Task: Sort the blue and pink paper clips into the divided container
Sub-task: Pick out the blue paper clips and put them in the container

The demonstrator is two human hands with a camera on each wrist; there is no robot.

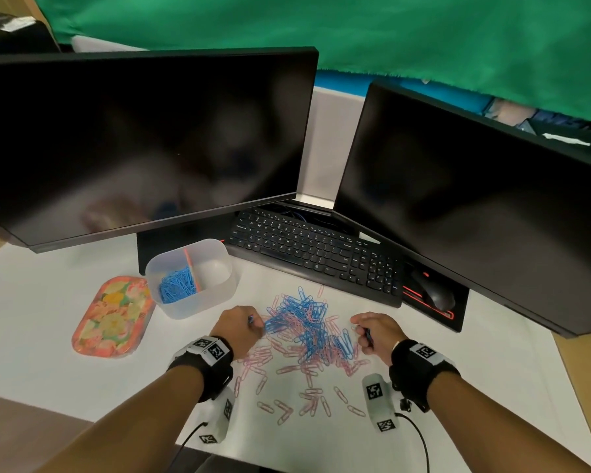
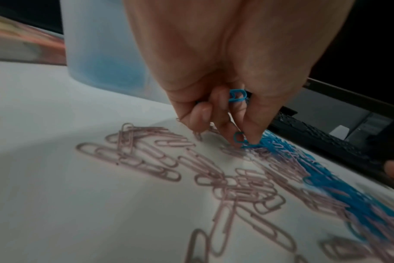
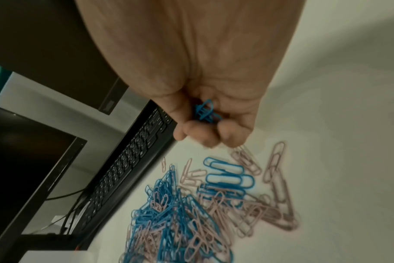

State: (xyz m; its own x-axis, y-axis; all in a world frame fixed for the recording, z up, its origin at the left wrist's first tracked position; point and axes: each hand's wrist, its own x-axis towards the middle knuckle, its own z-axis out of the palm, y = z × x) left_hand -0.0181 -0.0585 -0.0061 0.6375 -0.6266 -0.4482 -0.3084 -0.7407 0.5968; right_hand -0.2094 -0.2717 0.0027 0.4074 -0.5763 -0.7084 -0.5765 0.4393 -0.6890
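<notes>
A mixed pile of blue and pink paper clips (image 1: 307,332) lies on the white desk between my hands. The translucent divided container (image 1: 219,285) stands at the left rear, with blue clips (image 1: 178,285) in its left compartment; its right compartment looks bare. My left hand (image 1: 249,327) sits at the pile's left edge, fingers curled round blue clips (image 2: 236,97), thumb and fingertip pinching another blue clip (image 2: 240,139). My right hand (image 1: 364,331), at the pile's right edge, holds a bunch of blue clips (image 3: 204,111) in its curled fingers. Loose pink clips (image 1: 287,404) are scattered nearer me.
A floral tray (image 1: 111,317) lies left of the container. A black keyboard (image 1: 321,250) and a mouse (image 1: 435,291) lie behind the pile, under two dark monitors (image 1: 144,141). The desk's front edge runs close below my wrists.
</notes>
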